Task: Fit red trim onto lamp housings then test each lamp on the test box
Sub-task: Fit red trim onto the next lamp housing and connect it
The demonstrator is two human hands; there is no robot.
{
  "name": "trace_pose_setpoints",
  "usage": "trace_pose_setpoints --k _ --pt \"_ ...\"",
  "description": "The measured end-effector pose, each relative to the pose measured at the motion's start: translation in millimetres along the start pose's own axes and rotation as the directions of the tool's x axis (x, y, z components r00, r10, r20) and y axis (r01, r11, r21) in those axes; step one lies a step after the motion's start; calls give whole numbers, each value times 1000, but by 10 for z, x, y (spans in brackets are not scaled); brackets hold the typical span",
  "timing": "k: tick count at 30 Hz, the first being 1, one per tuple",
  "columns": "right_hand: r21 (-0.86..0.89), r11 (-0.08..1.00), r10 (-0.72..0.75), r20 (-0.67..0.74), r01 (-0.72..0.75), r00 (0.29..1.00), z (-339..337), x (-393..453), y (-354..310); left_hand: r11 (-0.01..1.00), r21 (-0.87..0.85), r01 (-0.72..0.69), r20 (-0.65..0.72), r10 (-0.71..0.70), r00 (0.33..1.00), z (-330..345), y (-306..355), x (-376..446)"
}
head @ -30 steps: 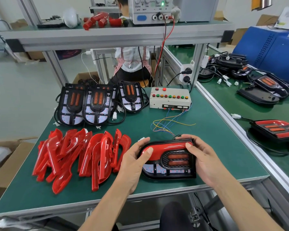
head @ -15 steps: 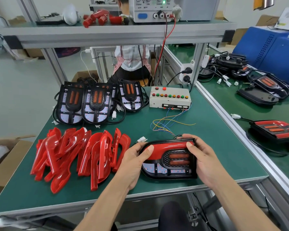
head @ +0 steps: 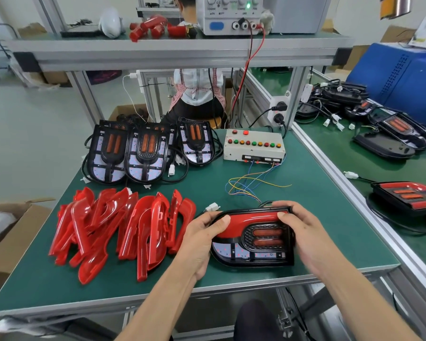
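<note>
Lamp housing [head: 253, 242] gripped between left hand [head: 202, 239], right hand [head: 303, 232].

Power supply [head: 231, 14] on shelf [head: 177, 49]

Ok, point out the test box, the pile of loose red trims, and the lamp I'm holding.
test box [head: 252, 150]: head view, on its top face below the row of buttons.
pile of red trims [head: 123, 225]: head view, on a trim near the pile's middle.
lamp [head: 253, 220]: head view, on the red trim strip between both hands.

Power supply [head: 231, 14] — "COARSE"; "ON", "OFF"
</note>
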State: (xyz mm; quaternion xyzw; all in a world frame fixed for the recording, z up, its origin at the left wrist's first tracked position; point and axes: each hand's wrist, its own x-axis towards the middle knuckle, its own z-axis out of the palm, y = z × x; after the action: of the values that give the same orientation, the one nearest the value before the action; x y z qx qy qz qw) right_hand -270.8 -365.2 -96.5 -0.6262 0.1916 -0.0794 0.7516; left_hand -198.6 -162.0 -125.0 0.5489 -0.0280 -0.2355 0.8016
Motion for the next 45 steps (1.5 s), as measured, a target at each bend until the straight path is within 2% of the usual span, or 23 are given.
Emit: trace_pose_setpoints --k 1,2,4,5,6,7,9,10,11,17,20,23,28,33,35,41,45 --pt "-170 984 -59 -25 54 998 -22 23 -41 1000 -1 12 -5 -12 1000 2 6 1" --pt "-365 923 -143 -36 120 989 -33 40 -90 1000 -3 24 -11 -24 1000 2 12 2" --pt "-700 662 -333 46 268 942 -2 47 -209 999 2 37 -10 -37 999 3 27 7" --pt "-781 515 -399 147 353 905 52 44 -269 999 8 36 -6 -36 999 4 34 6" --pt "-824 379 -400 263 420 878 130 48 -323 1000 12 29 3 -29 1000 5 37 6" --pt "-850 256 -333 370 460 867 217 52 -364 1000 15 15 12 -15 1000 3 38 2" --pt "-881 24 -143 465 473 873 370 90 -412 1000 16 -15 26 15 1000 8 41 -16" --pt "-880 -49 -76 475 472 877 417 110 -451 1000 14 -25 28 24 999 13 44 -26" --pt "-877 -77 -35 478 475 878 439 129 -500 999 15 -34 30 33 999 17 51 -34" --pt "-843 -48 106 530 536 842 417 225 -600 997 39 -65 39 64 997 14 92 -13" --pt "-854 11 91 519 521 850 416 252 -588 998 15 -69 44 68 997 45 89 -2" --pt "-856 6 50 517 517 855 402 249 -566 994 52 -96 68 92 993 18 55 12" --pt "-857 -33 24 514 514 858 356 246 -523 972 181 -148 188 114 976 -98 57 3" --pt "-835 -9 45 550 551 834 313 272 -511 873 411 -265 244 175 954 -182 62 -32" --pt "-830 51 57 558 556 828 209 295 -572 858 426 -286 239 198 951 -203 31 -35" --pt "-815 441 7 422 376 907 -415 268 -606 843 437 -313 214 241 947 -260 -94 -7" --pt "-749 569 -103 344 339 933 -439 251 -360 835 448 -319 222 242 945 -234 -146 9"
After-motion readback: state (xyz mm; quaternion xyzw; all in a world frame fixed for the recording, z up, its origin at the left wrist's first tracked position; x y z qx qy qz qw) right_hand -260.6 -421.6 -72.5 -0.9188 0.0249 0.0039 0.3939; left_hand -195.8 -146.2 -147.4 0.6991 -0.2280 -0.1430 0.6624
